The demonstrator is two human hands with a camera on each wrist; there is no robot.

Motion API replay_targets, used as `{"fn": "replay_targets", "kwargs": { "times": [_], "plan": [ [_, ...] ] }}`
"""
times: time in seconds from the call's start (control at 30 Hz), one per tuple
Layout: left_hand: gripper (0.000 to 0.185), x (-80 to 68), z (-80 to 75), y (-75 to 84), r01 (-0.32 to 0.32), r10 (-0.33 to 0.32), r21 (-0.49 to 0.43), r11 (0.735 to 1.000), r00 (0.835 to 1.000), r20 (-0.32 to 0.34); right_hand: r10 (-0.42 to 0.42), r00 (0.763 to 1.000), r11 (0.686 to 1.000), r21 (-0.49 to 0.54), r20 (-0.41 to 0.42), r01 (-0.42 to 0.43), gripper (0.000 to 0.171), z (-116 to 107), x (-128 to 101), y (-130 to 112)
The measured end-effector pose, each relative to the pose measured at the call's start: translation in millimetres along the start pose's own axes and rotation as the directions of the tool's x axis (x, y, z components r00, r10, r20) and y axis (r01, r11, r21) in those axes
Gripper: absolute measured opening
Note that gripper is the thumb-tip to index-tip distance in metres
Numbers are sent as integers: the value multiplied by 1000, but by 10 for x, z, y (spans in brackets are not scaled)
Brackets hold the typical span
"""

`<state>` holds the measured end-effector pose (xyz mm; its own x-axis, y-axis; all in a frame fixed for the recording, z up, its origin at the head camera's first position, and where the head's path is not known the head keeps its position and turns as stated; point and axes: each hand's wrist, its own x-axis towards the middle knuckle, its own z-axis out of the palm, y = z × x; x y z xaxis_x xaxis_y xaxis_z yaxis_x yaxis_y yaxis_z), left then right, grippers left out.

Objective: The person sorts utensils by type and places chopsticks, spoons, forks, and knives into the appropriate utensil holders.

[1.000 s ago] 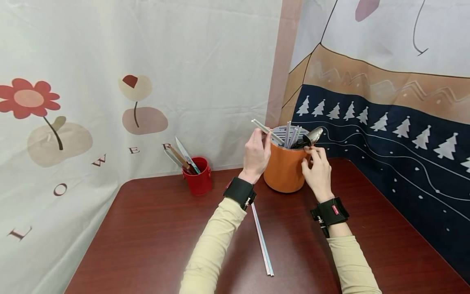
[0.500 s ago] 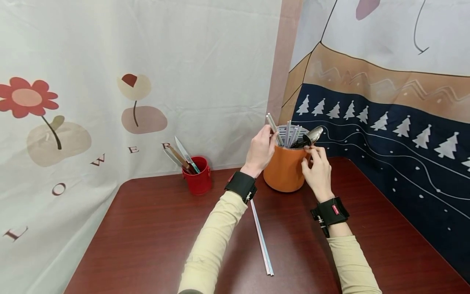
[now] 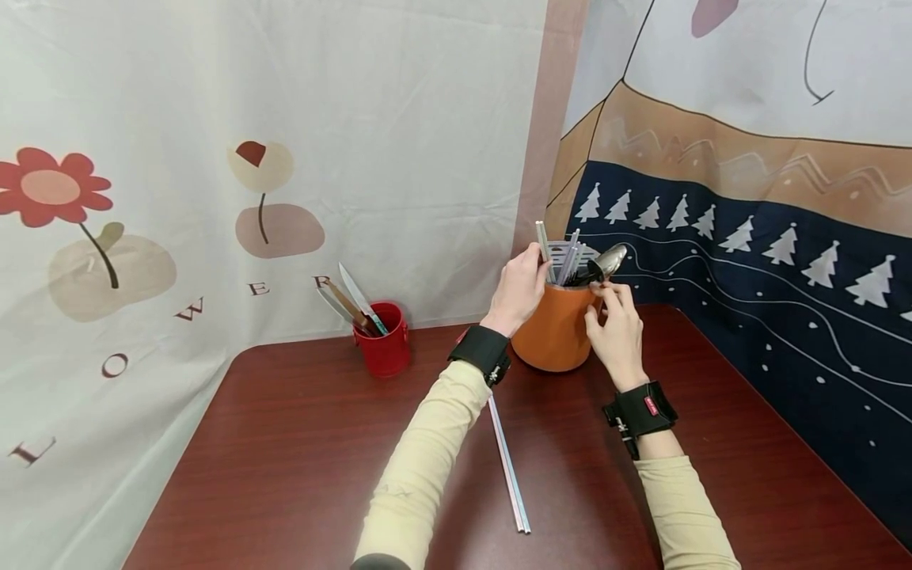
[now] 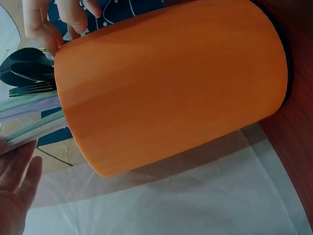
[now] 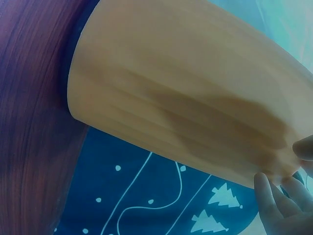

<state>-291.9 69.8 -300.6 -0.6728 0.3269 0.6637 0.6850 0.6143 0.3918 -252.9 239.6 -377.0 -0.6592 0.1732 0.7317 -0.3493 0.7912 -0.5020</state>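
My left hand [image 3: 518, 291] pinches a pair of pale chopsticks [image 3: 543, 240] at the left rim of an orange utensil holder [image 3: 552, 340]. They stand nearly upright, and in the left wrist view their lower ends pass behind the rim. With its fingertips, my right hand [image 3: 617, 332] grips the holder's right rim. Other chopsticks [image 3: 571, 258], a shiny metal spoon [image 3: 612, 260] and dark spoons [image 4: 29, 68] with a fork [image 4: 33, 88] stick out of the holder. Two more chopsticks [image 3: 510, 471], pinkish and bluish, lie side by side on the table below my left wrist.
A small red bucket [image 3: 387, 358] stands left of the orange holder, with knives [image 3: 362, 299] leaning out of it. Printed cloths [image 3: 427, 158] hang close behind the reddish-brown table [image 3: 306, 443] and along its right side.
My left hand has moved right, and the chopsticks in it have swung from a leftward slant to nearly upright at the holder's rim. My right hand has stayed on the rim.
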Motion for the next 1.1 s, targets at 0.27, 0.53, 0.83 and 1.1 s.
{"fn": "replay_targets", "kwargs": {
  "times": [0.27,0.53,0.83,1.1],
  "plan": [
    [17,24,92,17,69,-72,62,996,996,51,0,1000,1000,-9,5,0,24,6,-5,-5],
    [15,33,134,39,117,-121,74,990,991,52,0,1000,1000,-1,-1,0,23,4,-6,-14],
    [18,40,177,59,125,-139,150,981,987,80,-2,1000,1000,-7,-5,2,22,13,3,-20],
    [23,32,186,88,109,-125,152,982,987,103,-4,1000,1000,-4,-9,4,22,8,-2,-8]
  ]
}}
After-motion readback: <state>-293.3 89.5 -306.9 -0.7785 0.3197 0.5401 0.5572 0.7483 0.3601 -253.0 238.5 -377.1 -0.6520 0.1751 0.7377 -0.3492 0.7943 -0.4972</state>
